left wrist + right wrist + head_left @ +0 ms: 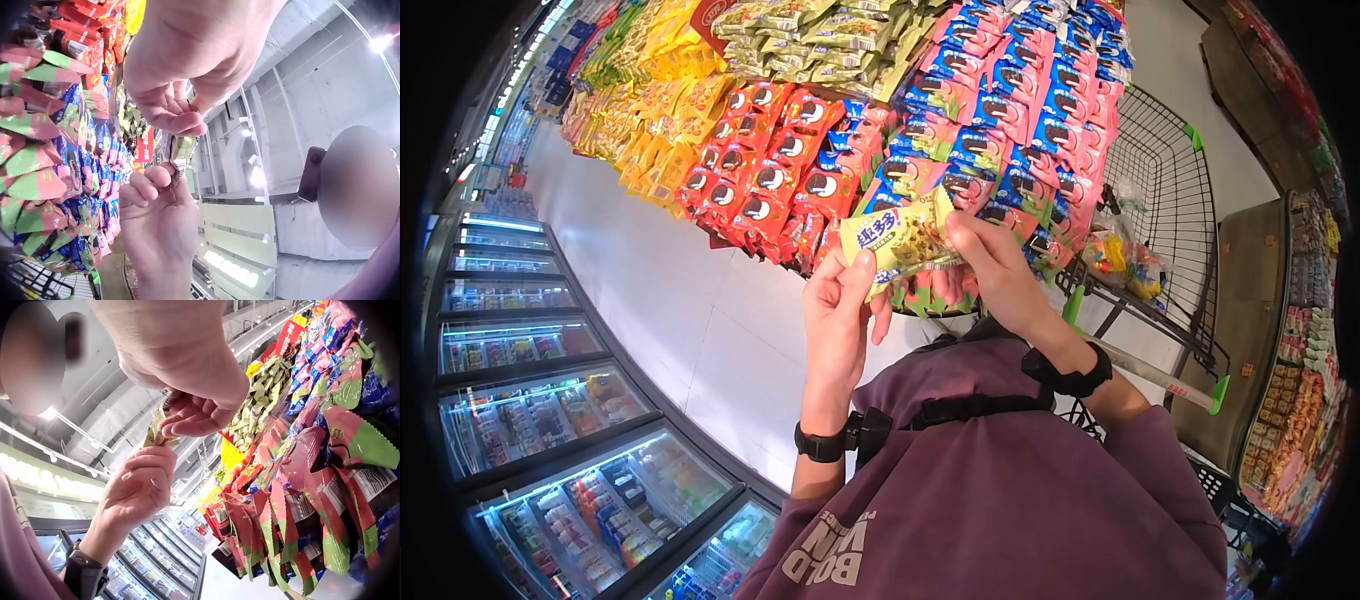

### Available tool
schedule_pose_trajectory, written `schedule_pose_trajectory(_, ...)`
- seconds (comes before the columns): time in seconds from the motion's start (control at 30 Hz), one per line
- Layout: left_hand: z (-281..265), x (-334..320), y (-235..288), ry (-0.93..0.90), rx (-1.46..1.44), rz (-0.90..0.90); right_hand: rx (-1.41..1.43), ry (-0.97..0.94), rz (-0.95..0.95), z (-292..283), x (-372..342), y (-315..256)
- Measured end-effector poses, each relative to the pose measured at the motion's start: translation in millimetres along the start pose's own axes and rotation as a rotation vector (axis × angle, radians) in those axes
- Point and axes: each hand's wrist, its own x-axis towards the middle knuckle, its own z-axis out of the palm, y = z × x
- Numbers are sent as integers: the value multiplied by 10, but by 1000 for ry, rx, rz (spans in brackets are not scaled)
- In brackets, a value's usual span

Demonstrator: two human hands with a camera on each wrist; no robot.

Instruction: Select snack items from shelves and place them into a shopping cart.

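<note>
A small yellow-green cookie packet [903, 238] with blue lettering is held up in front of the stacked display. My left hand [838, 300] pinches its lower left end, thumb on the printed front. At the upper right end, my right hand [997, 268] grips it between thumb and fingers. In the left wrist view the packet [182, 150] appears edge-on between both hands. From the right wrist, the packet [156, 428] is partly covered by the fingers. Just beyond the hands lie blue and pink cookie packets [975, 150] and red packets [765, 165].
Yellow packets [670, 130] and green packets [820, 40] are piled farther back on the display. To the right stands a wire shopping cart [1155, 170] with bagged goods inside. Glass-topped freezers [530, 420] line the left; shelves [1300, 390] of goods stand at far right.
</note>
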Motion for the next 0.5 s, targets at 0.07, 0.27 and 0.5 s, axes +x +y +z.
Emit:
schedule_pose_trajectory(0.07,20,-16,11,-13,7,27,24,6,15,-10,-11,-11)
schedule_pose_trajectory(0.27,-21,-60,-2,-140,-236,41,-13,70,6,40,-20,-98)
schedule_pose_trajectory(0.5,-57,-51,16,-197,-48,57,-8,78,-19,37,-23,-54)
